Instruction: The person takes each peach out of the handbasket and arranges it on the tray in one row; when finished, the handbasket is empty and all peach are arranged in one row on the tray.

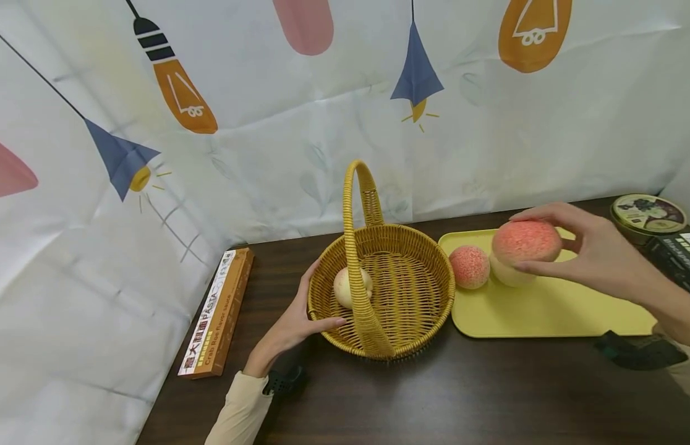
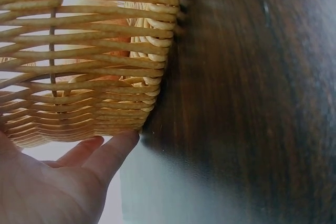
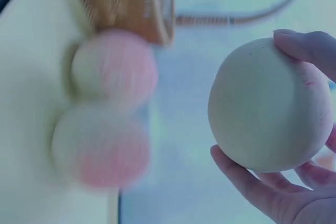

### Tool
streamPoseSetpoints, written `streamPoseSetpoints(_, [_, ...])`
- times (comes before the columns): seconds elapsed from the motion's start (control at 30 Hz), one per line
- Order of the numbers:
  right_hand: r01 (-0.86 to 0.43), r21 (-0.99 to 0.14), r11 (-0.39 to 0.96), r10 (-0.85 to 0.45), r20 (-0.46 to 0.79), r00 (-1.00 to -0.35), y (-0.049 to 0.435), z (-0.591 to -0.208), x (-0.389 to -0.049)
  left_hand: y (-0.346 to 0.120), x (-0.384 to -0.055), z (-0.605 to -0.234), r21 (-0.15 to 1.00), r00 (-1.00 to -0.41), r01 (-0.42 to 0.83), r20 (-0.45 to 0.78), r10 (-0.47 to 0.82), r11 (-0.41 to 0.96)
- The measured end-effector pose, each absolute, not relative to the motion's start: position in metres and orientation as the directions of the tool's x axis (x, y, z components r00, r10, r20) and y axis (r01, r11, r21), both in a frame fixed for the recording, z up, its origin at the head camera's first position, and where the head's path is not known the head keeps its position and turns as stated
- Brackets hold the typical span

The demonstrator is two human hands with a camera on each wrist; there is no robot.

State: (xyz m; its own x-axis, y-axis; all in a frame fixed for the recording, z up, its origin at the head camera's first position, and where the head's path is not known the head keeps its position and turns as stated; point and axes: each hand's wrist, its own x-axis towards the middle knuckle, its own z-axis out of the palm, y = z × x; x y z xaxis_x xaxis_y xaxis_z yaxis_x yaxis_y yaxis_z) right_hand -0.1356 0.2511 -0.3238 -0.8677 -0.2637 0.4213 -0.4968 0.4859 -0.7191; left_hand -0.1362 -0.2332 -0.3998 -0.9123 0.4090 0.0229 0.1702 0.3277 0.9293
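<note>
In the head view my right hand holds a large pink peach over the yellow tray, thumb on one side and fingers on the other. Its pale underside faces the right wrist camera. Two more peaches sit on the tray: a pink one nearest the basket, and a paler one partly hidden behind the held peach. With my left hand I grip the left side of a woven basket, fingers along its outer wall and thumb over the rim. Inside, a pale round fruit lies partly behind the tall handle.
The yellow tray lies right of the basket on the dark table. A pasta box lies at the left. Near the right edge are a round tin and a black box. A patterned cloth hangs behind.
</note>
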Motion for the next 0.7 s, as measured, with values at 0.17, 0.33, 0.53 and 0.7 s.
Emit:
streamPoseSetpoints(0.17, [-0.321, -0.751, 0.578, -0.117, 0.313, -0.943, 0.300, -0.341, -0.139, -0.234, -0.135, -0.399, 0.937, -0.910, 0.157, 0.015, 0.413, 0.312])
streamPoseSetpoints(0.33, [-0.207, -0.744, 0.635, -0.056, 0.222, -0.973, 0.331, -0.366, -0.146, -0.233, -0.135, -0.399, 0.934, -0.914, 0.154, 0.010, 0.406, 0.323])
streamPoseSetpoints(0.53, [-0.130, -0.675, 0.726, -0.059, 0.127, -0.990, 0.344, -0.389, -0.156, -0.234, -0.135, -0.401, 0.931, -0.914, 0.171, 0.026, 0.406, 0.324])
streamPoseSetpoints(0.7, [-0.129, -0.631, 0.765, -0.097, 0.086, -0.992, 0.339, -0.400, -0.162, -0.233, -0.136, -0.401, 0.927, -0.916, 0.168, 0.020, 0.402, 0.335])
